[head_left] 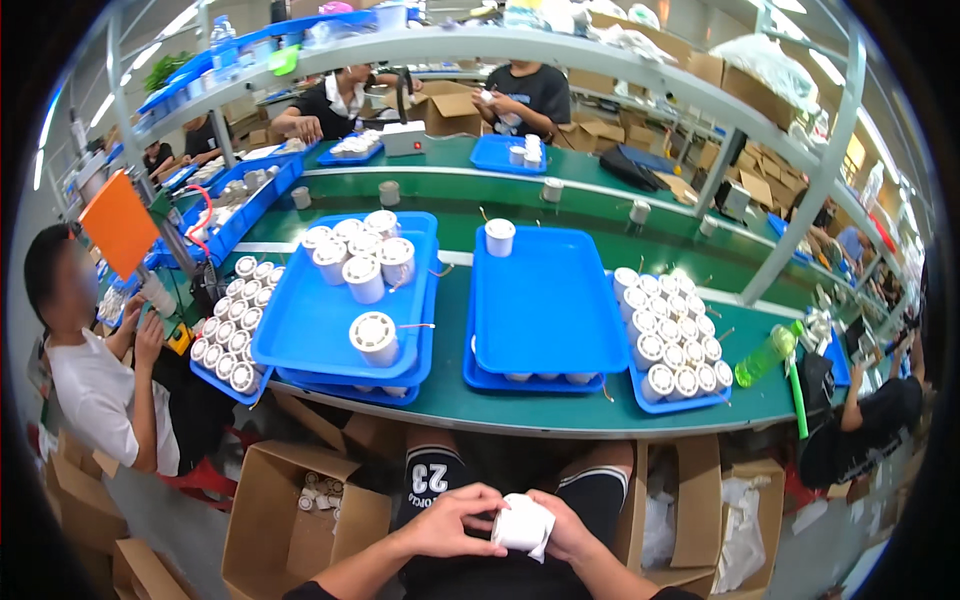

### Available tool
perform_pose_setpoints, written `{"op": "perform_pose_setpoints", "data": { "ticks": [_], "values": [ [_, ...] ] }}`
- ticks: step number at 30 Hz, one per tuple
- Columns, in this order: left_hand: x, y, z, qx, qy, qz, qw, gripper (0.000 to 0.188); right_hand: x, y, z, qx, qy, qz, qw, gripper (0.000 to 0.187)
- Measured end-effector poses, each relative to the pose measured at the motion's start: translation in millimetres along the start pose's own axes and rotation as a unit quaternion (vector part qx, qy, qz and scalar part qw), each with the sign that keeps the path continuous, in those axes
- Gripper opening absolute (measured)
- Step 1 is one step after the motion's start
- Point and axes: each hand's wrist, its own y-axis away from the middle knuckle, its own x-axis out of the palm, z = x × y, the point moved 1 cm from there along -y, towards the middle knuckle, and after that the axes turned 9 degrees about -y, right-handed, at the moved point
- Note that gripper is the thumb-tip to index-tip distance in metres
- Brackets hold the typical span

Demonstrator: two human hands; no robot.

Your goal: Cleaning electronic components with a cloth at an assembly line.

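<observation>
Green bottle [766, 356] on right part of bench [560, 412]. Dark bag [630, 168] on bench's far side. Orange panel [118, 225] at left, near seated person in white shirt [105, 395]. Grey shelf [480, 45] overhead, bulging plastic bag [765, 65] toward its right end. Leafy plant [163, 68] at upper left. Open cardboard box [268, 520] below bench, left of centre. Black-shirted co-worker [540, 98] across bench.

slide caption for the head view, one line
Left hand and right hand hold a white cylindrical part near blue rectangular plastic trays.
</observation>
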Motion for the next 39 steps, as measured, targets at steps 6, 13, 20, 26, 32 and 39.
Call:
{"op": "perform_pose_setpoints", "data": {
  "ticks": [6,13,20,26,32,39],
  "values": [
    [-5.2,-46.6,-8.5,0.013,-0.154,-0.137,0.978,0.051,5.6,-5.4,11.4,-0.044,-0.144,-0.023,0.988,0.040],
    [10.3,-66.5,14.6,0.024,-0.175,-0.248,0.953,0.052,2.3,-22.1,14.9,-0.188,-0.099,-0.065,0.975,0.032],
    [5.4,-70.8,17.0,-0.016,-0.088,-0.248,0.965,0.046,-9.3,-36.2,9.0,-0.212,-0.012,-0.015,0.977,0.054],
    [4.7,-72.7,40.8,-0.049,0.012,-0.234,0.971,0.050,-3.1,-41.8,24.1,-0.182,-0.020,-0.022,0.983,0.051],
    [5.2,-67.7,51.1,-0.096,0.292,-0.200,0.930,0.052,-3.5,-48.9,22.6,-0.202,-0.026,0.000,0.979,0.055],
    [1.5,-63.5,54.4,-0.106,0.418,-0.171,0.886,0.048,-2.8,-57.0,19.8,-0.163,-0.023,-0.022,0.986,0.061]
  ]
}}
